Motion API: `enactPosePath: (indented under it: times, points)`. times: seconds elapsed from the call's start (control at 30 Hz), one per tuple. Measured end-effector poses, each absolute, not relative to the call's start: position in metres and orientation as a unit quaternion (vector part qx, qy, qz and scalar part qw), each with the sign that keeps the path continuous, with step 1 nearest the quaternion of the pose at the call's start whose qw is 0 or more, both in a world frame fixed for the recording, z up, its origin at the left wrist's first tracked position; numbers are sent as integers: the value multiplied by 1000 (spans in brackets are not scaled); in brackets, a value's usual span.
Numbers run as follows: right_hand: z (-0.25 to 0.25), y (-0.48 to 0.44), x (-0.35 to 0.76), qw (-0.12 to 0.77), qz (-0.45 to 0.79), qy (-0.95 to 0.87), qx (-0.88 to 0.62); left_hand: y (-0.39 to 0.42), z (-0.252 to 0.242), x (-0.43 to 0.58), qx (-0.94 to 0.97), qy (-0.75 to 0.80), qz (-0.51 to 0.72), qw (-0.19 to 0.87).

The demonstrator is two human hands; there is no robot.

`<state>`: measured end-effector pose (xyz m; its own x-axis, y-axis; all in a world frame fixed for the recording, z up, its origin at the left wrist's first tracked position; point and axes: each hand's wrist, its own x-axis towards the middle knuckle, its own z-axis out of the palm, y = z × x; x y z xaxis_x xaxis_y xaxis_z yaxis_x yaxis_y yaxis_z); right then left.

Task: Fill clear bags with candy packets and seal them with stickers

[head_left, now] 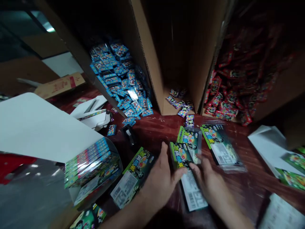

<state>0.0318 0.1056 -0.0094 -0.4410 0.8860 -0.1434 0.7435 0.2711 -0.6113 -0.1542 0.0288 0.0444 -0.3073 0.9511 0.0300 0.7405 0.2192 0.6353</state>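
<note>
My left hand (pixel 159 178) has its fingers stretched forward and its thumb reaching to the left edge of a flat green-and-black printed packet (pixel 194 190) with a white label. My right hand (pixel 209 178) grips that packet at its right side, thumb on top and fingers curled at the edge. Just beyond lies a similar packet (pixel 190 138) in clear plastic, partly covered. Another printed packet (pixel 133 175) rests left of my left hand, partly hidden by it. To the right is a further packet (pixel 221 146) in a clear sleeve.
Tall cardboard compartments (pixel 150 60) hold small blue sachets (pixel 119 79), a few purple sachets (pixel 182 106) and red sachets (pixel 228 98). A black tape dispenser (pixel 130 135) stands ahead on the left. Stacked colourful boxes (pixel 92 165) and a white board (pixel 40 127) are further left.
</note>
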Motion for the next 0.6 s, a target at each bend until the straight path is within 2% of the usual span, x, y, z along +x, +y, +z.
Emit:
enactPosePath:
  times: [0.07,0.13,0.17,0.23,0.37,0.6]
  points:
    - [2,153,27,130,243,-819,-504,47,65,-199,608,767,194,58]
    - [10,210,9,146,144,-849,-487,77,80,-252,628,774,78,-20]
    - [13,237,-5,159,106,-869,-456,96,84,-277,624,781,11,-32]
    - [14,287,-40,139,54,-900,-409,137,85,-323,625,780,-34,-26]
    - [5,347,-102,86,41,-891,-443,211,62,-375,639,763,-99,-3]
    - [2,347,-107,126,52,-900,-415,253,6,-381,564,813,-123,-73]
